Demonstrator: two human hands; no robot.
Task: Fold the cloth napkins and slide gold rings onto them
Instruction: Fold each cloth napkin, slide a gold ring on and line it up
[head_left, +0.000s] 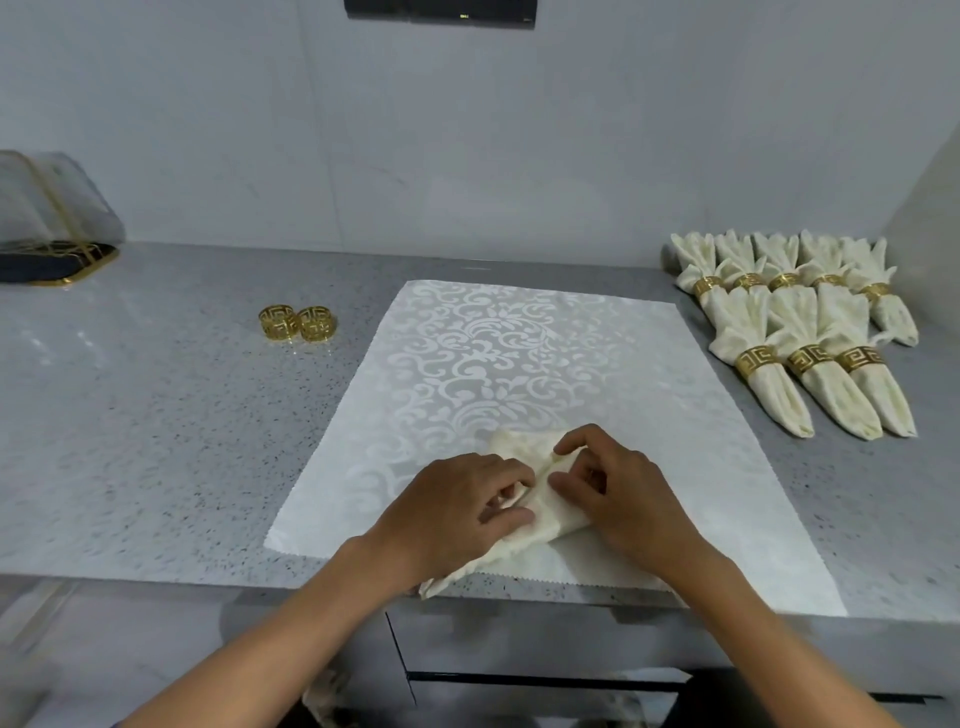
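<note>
A cream cloth napkin (540, 506), folded into a narrow bundle, lies on the white patterned mat (493, 358) near the counter's front edge; one end hangs past the edge. My left hand (452, 509) grips the napkin's left side with curled fingers. My right hand (618, 493) pinches its upper fold between thumb and forefinger. Two gold rings (298, 323) stand side by side on the counter to the far left of the mat.
Several folded napkins with gold rings (795, 332) lie in two rows at the right of the grey speckled counter (156, 415). A dark tray with a clear cover (52, 228) sits at the far left against the wall.
</note>
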